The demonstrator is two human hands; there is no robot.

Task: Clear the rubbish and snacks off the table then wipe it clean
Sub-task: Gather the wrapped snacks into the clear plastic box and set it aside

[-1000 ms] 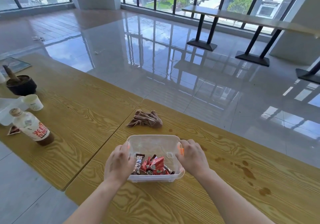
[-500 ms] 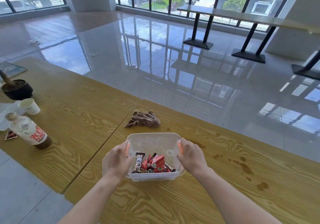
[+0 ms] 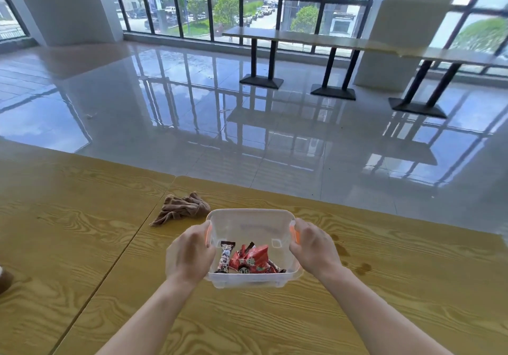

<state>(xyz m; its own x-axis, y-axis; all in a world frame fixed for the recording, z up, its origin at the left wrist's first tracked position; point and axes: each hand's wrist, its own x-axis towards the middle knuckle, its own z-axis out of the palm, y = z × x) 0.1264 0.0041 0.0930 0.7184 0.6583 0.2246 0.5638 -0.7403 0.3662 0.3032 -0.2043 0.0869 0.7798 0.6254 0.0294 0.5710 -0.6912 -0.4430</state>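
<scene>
A clear plastic box (image 3: 251, 217) with orange side clips holds several red and dark snack packets (image 3: 248, 260). My left hand (image 3: 189, 255) grips its left side and my right hand (image 3: 313, 247) grips its right side. The box looks lifted a little above the yellow wooden table (image 3: 398, 286). A crumpled brown cloth (image 3: 180, 209) lies on the table just beyond the box, to the left. Brown stains (image 3: 362, 268) mark the wood right of my right hand.
A seam (image 3: 132, 239) divides this table from a second one on the left. A dark object (image 3: 4, 280) shows at the left edge. Beyond the far edge is a glossy tiled floor, with a long table on black legs (image 3: 332, 68) by the windows.
The view has tilted up and swung right, so the bottle, cup and pot on the left table are out of sight. Both hands kept their grip while the box rose slightly.
</scene>
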